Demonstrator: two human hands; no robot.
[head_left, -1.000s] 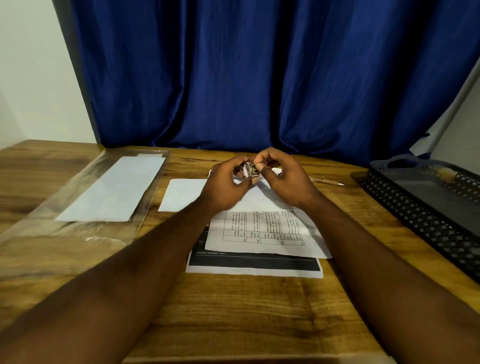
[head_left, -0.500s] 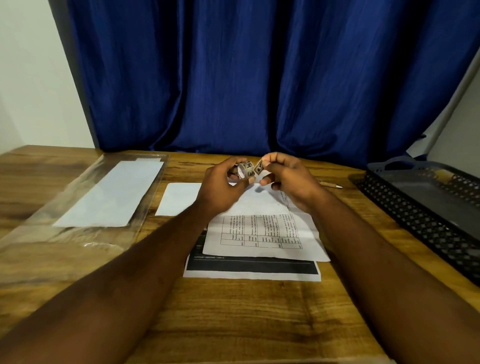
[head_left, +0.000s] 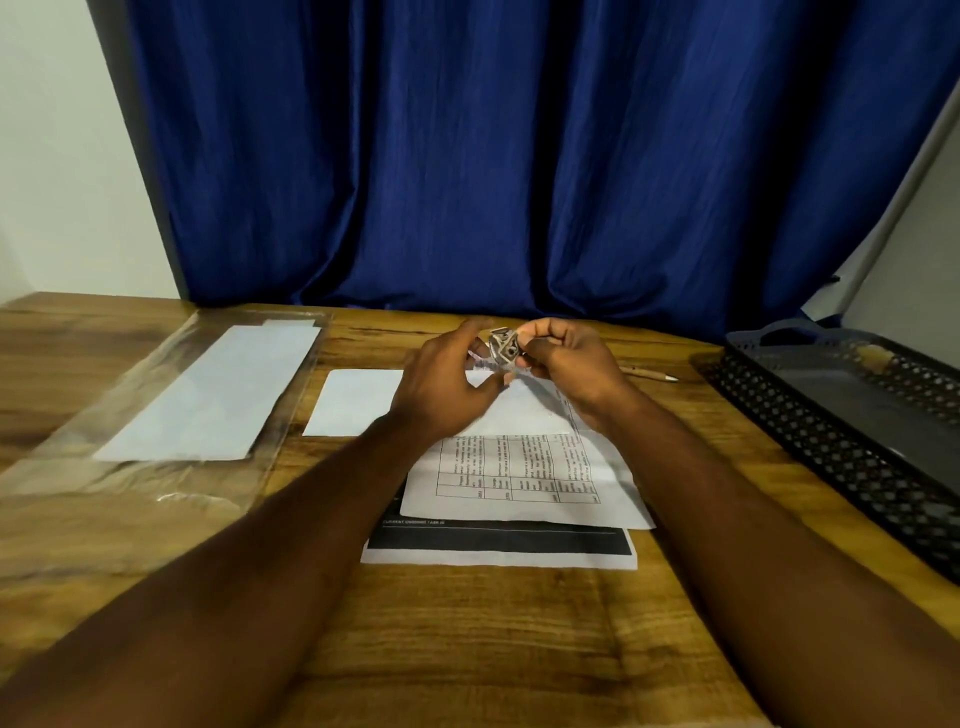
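Lying at your far left, plastic sleeve (head_left: 156, 426): a clear sleeve flat on the desk (head_left: 467, 649), with a long white paper strip (head_left: 218, 389) inside it.
Blank sheet (head_left: 353, 400): plain white, just right of the sleeve; its right part is hidden under your left forearm and the printed papers.
Left hand (head_left: 447, 384): raised above the papers, with forefinger and thumb curved towards the small grey object from its left. The forefinger tip reaches its top edge, but you cannot tell whether this hand really grips it.
Small grey object (head_left: 503, 347): held in the air between your two hands, over the far end of the papers and off the desk. It looks metallic and patterned, but is too small and blurred to name.
Right hand (head_left: 566, 364): pinching the object from the right, thumb and fingertips curled on it.
Printed sheet (head_left: 519, 478): a white page with a table of text, lying between your forearms and a little askew.
Black-banded sheet (head_left: 498, 545): under the printed sheet, its dark band showing along the near edge.
Pen (head_left: 649, 373): on the desk just right of your right hand, not touching it.
Mesh tray (head_left: 831, 431): dark, with perforated walls, at the desk's right side and well apart from the papers.
Curtain (head_left: 519, 156): blue, hanging behind the desk's far side.
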